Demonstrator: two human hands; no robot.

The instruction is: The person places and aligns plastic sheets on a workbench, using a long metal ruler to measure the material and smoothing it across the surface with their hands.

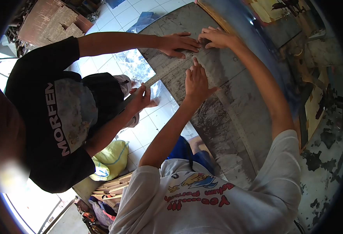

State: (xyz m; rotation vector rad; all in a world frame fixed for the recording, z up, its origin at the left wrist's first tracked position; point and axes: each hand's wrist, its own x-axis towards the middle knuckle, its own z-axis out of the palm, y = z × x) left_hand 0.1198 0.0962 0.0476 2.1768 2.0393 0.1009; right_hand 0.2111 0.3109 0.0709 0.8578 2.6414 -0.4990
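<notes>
My left hand [197,81] rests on a large dark grey board [218,124], thumb out and index finger extended. It lies beside the corner of a flat metal carpenter's square [233,113]; one arm runs toward me, the other toward the left edge. Farther up, my right hand [218,38] has bent fingers lowered to the board; anything between the fingertips is hidden. A co-worker's hand [179,43] lies flat, close to my right fingertips. The co-worker's other hand [140,97] is at the board's left edge, closed around a thin grey strip [125,104].
The co-worker in a black shirt [46,113] stands at the left. White floor tiles [144,126] and a yellow-green sack [113,160] lie below. Wooden pieces [113,191] are stacked at lower left. A weathered panel [46,27] leans at upper left.
</notes>
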